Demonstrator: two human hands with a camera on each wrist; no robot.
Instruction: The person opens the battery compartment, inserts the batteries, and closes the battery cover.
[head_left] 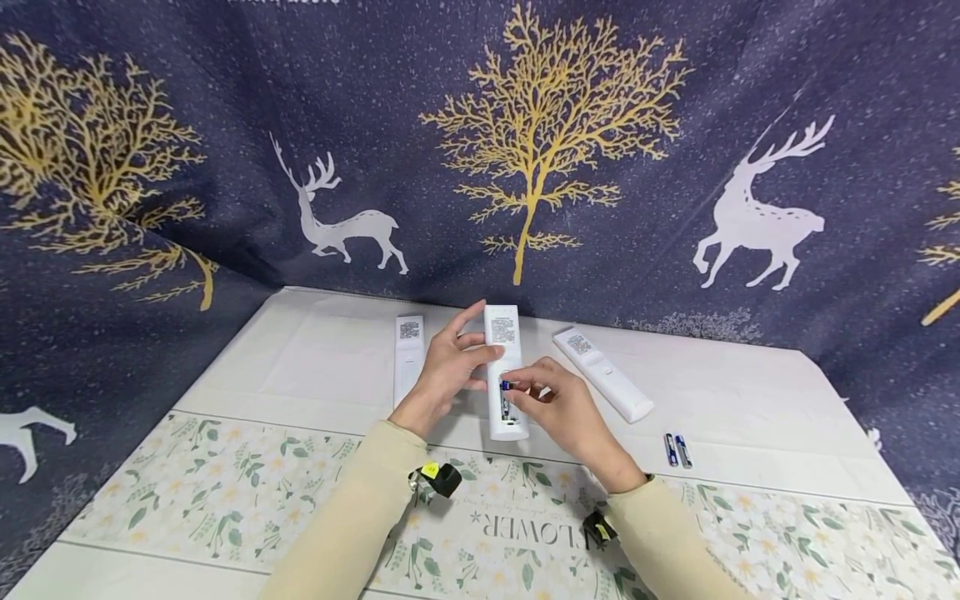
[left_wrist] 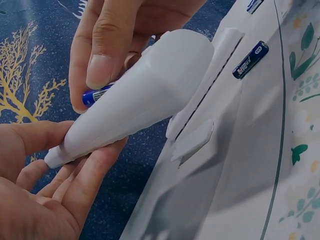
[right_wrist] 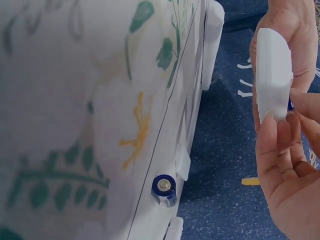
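Note:
My left hand [head_left: 450, 367] grips a white remote control [head_left: 501, 333] by its far half, back side facing me, with the thumb across it. The battery compartment [head_left: 510, 423] is uncovered at the near end, and a battery shows inside it. My right hand [head_left: 558, 404] pinches a blue battery [left_wrist: 95, 95] at the compartment's upper end, between thumb and fingertips. In the right wrist view the remote's body hides most of that battery. A small white cover [left_wrist: 195, 142] lies on the table beneath, close to a loose blue battery [left_wrist: 250, 60].
One white remote [head_left: 408, 358] lies left of my left hand, partly behind it. Another remote [head_left: 603, 372] lies at an angle on the right. Two blue and silver batteries [head_left: 677, 451] lie side by side nearer me. A dark patterned cloth [head_left: 450, 167] hangs behind the table.

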